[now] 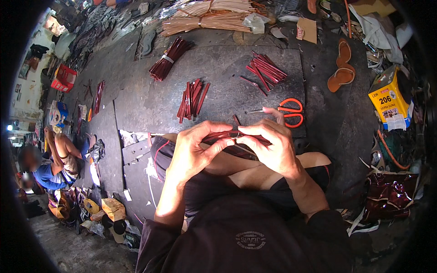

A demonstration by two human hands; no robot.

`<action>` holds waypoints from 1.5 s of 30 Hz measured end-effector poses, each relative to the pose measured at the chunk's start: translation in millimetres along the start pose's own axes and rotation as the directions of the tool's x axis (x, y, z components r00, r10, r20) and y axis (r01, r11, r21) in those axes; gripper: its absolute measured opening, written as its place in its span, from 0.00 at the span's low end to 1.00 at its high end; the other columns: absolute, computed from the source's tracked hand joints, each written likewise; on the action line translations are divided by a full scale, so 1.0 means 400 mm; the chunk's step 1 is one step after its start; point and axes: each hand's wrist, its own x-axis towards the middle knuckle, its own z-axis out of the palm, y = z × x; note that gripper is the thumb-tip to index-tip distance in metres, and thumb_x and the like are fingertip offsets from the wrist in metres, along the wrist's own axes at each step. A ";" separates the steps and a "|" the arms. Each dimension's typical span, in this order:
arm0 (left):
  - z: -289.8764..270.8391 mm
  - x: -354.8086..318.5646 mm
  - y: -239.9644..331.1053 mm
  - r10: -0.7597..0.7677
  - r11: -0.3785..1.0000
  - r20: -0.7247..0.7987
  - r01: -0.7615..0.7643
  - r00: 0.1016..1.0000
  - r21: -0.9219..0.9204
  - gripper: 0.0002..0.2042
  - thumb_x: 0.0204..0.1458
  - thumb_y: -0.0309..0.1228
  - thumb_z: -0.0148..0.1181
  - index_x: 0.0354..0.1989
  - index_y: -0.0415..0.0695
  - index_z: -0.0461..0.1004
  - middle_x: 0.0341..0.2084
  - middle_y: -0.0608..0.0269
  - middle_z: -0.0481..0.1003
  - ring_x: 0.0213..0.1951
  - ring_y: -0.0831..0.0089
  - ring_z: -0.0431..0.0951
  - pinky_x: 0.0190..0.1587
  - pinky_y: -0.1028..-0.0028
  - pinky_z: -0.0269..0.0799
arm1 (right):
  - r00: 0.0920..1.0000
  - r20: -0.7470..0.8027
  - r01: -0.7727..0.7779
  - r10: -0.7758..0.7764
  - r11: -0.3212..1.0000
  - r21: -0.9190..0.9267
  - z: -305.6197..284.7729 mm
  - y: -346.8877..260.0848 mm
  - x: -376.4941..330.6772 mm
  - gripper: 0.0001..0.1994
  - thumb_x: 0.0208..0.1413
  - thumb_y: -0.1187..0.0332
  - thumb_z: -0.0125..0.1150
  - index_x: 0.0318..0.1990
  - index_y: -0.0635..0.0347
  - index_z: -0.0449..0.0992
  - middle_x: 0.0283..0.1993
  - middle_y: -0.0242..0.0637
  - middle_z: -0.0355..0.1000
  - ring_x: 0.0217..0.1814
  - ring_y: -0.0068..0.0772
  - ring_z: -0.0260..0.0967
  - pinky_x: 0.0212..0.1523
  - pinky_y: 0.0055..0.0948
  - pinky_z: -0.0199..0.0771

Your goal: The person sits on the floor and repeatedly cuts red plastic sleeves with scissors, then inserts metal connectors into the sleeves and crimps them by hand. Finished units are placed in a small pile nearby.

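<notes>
Over my crossed legs, my left hand [195, 148] and my right hand [271, 145] meet, thumbs and fingers pinched on a dark red strip [217, 135]. A small pale, shiny piece shows between the fingertips, too small to name. The strip runs behind both hands, partly hidden by the fingers. My right little finger sticks out beside scissors [291, 113] with orange handles, which lie on the dark board. Ahead of my hands lie a loose bunch of short red strips [193, 101], another bunch of red strips [268, 70] and a banded bundle of red strips [167, 59].
Bundles of long pale strips [207, 20] lie at the far edge. Brown sandals [341, 75] and a yellow box [390, 98] stand at right, above a shiny dark red bag [391, 195]. Another person in blue [50, 179] sits at left, near a red box [63, 78].
</notes>
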 end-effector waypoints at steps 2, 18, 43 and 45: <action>-0.003 0.001 0.002 0.088 0.990 0.002 -0.088 0.996 0.113 0.12 0.48 0.25 0.69 0.42 0.40 0.79 0.37 0.58 0.81 0.38 0.70 0.83 0.41 0.74 0.79 | 0.999 -0.046 0.015 -0.013 0.999 0.044 0.004 0.001 -0.001 0.10 0.48 0.72 0.71 0.39 0.57 0.81 0.29 0.28 0.79 0.31 0.24 0.76 0.62 0.43 0.62; 0.050 -0.013 -0.004 0.097 0.992 -0.209 -0.112 0.973 -0.059 0.07 0.46 0.22 0.70 0.31 0.38 0.77 0.31 0.58 0.81 0.36 0.71 0.82 0.41 0.73 0.77 | 0.987 -0.132 0.097 -0.095 0.995 0.006 -0.008 -0.004 0.002 0.08 0.46 0.74 0.72 0.34 0.58 0.78 0.30 0.30 0.79 0.32 0.27 0.77 0.53 0.39 0.69; 0.082 -0.001 -0.107 -0.321 0.714 0.029 0.262 0.947 -0.649 0.10 0.54 0.27 0.65 0.42 0.37 0.75 0.33 0.59 0.80 0.35 0.74 0.80 0.42 0.76 0.77 | 0.718 0.479 -0.696 0.505 0.521 0.495 -0.010 0.049 0.002 0.11 0.61 0.65 0.61 0.41 0.66 0.76 0.34 0.33 0.74 0.39 0.23 0.72 0.42 0.25 0.73; 0.095 -0.001 -0.103 -0.335 0.738 -0.015 0.253 0.942 -0.625 0.10 0.54 0.27 0.66 0.41 0.37 0.76 0.33 0.60 0.79 0.35 0.75 0.80 0.42 0.76 0.76 | 0.746 0.444 -0.666 0.497 0.580 0.469 -0.003 0.049 -0.003 0.11 0.61 0.65 0.61 0.40 0.65 0.76 0.34 0.34 0.75 0.38 0.23 0.73 0.41 0.26 0.73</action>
